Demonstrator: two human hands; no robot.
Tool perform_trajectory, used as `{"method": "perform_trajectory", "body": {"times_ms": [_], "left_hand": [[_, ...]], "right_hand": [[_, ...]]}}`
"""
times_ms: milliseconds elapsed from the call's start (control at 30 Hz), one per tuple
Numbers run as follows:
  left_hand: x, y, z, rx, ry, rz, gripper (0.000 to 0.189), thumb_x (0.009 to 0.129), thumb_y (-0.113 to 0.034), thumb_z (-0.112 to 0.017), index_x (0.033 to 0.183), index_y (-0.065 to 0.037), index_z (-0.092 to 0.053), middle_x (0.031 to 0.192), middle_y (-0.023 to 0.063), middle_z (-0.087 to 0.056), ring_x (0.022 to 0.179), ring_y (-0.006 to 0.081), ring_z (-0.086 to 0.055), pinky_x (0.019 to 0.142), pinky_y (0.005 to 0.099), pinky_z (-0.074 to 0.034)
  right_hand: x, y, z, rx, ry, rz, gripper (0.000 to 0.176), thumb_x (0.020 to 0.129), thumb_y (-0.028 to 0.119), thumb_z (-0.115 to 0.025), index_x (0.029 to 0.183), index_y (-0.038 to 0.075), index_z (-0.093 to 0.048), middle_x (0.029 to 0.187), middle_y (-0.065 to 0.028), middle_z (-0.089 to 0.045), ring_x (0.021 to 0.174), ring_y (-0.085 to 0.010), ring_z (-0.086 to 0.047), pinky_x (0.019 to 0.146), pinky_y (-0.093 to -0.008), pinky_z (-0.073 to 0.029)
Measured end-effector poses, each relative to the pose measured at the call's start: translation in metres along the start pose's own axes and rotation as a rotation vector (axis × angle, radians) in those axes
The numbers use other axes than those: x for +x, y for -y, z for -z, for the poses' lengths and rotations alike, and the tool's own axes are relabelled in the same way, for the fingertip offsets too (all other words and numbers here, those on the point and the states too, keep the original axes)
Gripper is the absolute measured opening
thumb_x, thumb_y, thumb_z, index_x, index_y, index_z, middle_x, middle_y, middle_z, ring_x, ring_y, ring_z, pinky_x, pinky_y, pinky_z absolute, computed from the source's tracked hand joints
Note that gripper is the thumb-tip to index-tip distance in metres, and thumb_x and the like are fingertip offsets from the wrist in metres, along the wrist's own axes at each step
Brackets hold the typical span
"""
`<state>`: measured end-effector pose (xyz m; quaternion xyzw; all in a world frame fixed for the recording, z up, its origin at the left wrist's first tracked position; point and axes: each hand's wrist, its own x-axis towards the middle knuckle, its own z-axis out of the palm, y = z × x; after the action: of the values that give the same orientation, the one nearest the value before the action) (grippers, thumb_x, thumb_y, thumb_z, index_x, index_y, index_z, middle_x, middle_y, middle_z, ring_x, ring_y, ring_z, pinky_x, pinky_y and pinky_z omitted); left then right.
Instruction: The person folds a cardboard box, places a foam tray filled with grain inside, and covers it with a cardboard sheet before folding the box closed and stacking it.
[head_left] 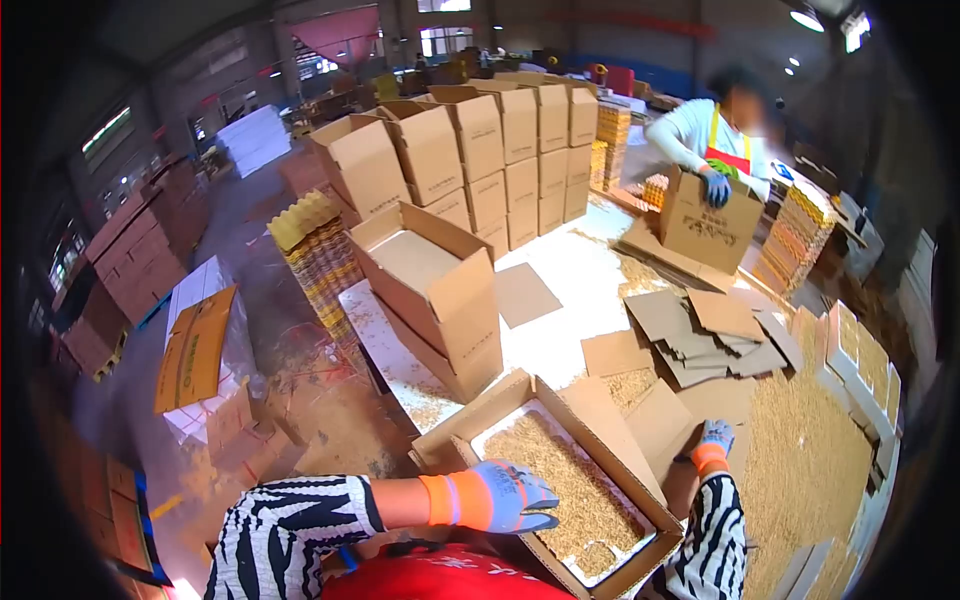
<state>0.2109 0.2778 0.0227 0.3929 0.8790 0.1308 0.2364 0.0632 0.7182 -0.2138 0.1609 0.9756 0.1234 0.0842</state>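
Observation:
An open cardboard box (600, 425) sits right in front of me, its floor covered with yellow husks or grain (565, 490). My left hand (510, 495), in a blue glove with an orange cuff, hovers open over the box's near left side. My right hand (713, 440), gloved the same way, rests on the box's right flap (660, 425). Both sleeves are zebra striped.
A white table (560, 330) carries an empty open box (430, 290), loose cardboard sheets (710, 330) and spilled husks (800, 470). Stacked boxes (500, 140) stand behind. At the far right another person in a hi-vis vest holds a box (705, 225). Egg-tray stacks (315, 255) stand left.

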Motion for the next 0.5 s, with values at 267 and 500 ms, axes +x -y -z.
{"method": "perform_trajectory", "body": {"times_ms": [267, 500], "left_hand": [[-0.009, 0.028, 0.018, -0.104, -0.243, -0.277, 0.032, 0.092, -0.036, -0.054, 0.111, -0.011, -0.061, 0.097, 0.0122, -0.063, 0.091, 0.0298, -0.061, 0.08, 0.0393, -0.05], [0.004, 0.096, 0.032, -0.309, -0.709, -0.036, 0.053, 0.079, -0.015, -0.066, 0.127, 0.001, -0.049, 0.124, 0.0211, -0.055, 0.116, 0.0325, -0.053, 0.099, 0.038, -0.041]], "right_hand": [[-0.072, -0.082, 0.098, 0.414, -0.264, 0.22, 0.042, 0.066, 0.023, -0.079, 0.104, 0.009, -0.068, 0.096, -0.0125, -0.07, 0.089, -0.028, -0.067, 0.081, -0.0362, -0.053], [-0.199, -0.13, 0.205, 0.975, -0.618, 0.051, 0.02, 0.086, 0.008, -0.065, 0.103, -0.001, -0.065, 0.093, -0.0118, -0.069, 0.085, -0.0184, -0.065, 0.077, -0.0297, -0.05]]}}
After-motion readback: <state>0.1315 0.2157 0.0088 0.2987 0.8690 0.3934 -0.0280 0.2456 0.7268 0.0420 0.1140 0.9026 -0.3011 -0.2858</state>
